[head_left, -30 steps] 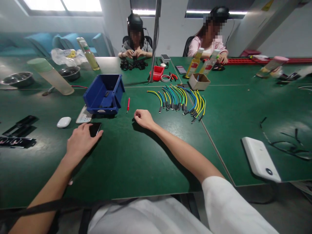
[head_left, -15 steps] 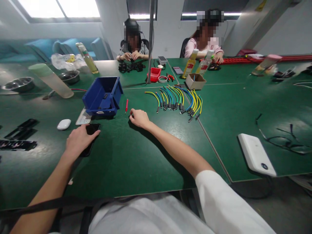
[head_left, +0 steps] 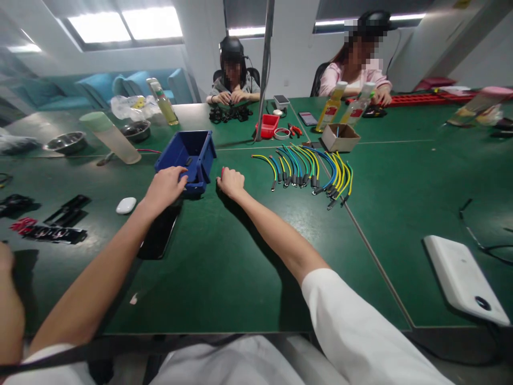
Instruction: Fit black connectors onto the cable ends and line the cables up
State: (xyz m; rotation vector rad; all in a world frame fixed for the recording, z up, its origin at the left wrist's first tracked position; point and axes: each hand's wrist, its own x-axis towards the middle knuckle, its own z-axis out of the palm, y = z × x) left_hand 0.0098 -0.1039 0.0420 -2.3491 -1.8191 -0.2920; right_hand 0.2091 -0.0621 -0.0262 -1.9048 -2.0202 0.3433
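My left hand reaches to the near left side of a blue plastic bin, fingers stretched out over its front edge and thumb apart. Small dark pieces lie inside the bin. A black phone lies flat below that hand, partly covered by the forearm. Right of the bin, my right hand rests low on the table with curled fingers. Between them shows the end of a thin red pen-like piece; the rest is hidden. Yellow, green and blue cables with black sleeves and ring ends lie to the right.
A white earbud case and black parts lie left. Farther back are a bottle, steel bowls, a red tray and a cardboard box. A white device sits right. Two people sit opposite; another person's arm shows at left.
My left hand has moved from the phone up to the blue bin. My right hand has moved to the red piece and closed around it. The view has shifted left.
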